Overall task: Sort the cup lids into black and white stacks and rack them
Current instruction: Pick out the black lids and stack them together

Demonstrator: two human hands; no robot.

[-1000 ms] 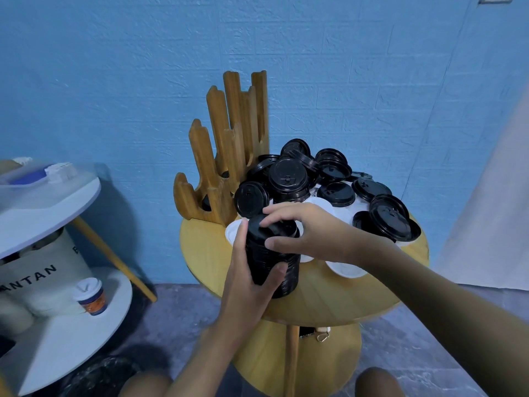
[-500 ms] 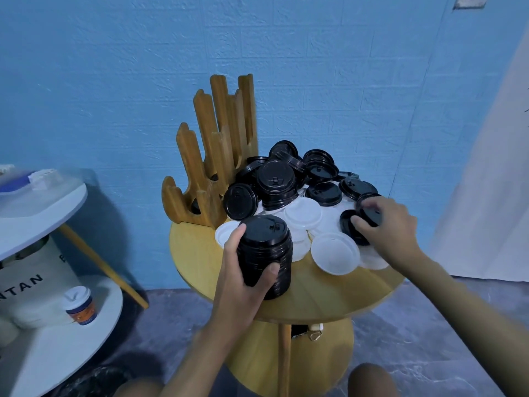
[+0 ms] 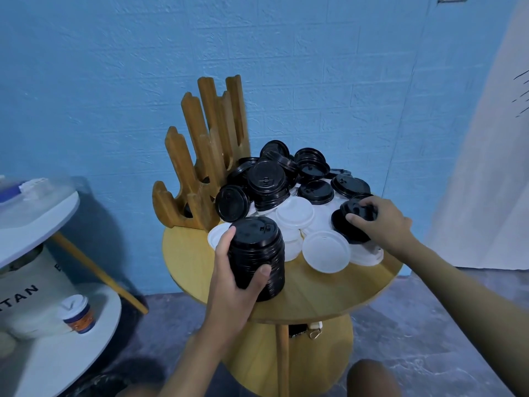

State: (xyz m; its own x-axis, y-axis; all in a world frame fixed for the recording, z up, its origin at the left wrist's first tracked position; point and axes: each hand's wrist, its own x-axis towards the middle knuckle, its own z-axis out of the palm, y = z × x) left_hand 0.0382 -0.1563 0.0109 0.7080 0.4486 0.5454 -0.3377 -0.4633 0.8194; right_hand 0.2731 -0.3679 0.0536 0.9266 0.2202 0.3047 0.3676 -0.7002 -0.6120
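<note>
Right hand (image 3: 383, 224) now on lid (image 3: 355, 209)

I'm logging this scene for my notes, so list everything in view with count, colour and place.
table: one, light wood, centre.
rack: one, brown wood, table's back left.
lid stack: one, black, table front.
loose black lids: many, piled at table's back.
white lids: several, table middle, partly under black ones.
side table: one, white, far left.
paper cup: one, white-lidded, side table's lower shelf.
left hand: grips the lid stack.
right hand: pinches a black lid at the pile's right.
</note>
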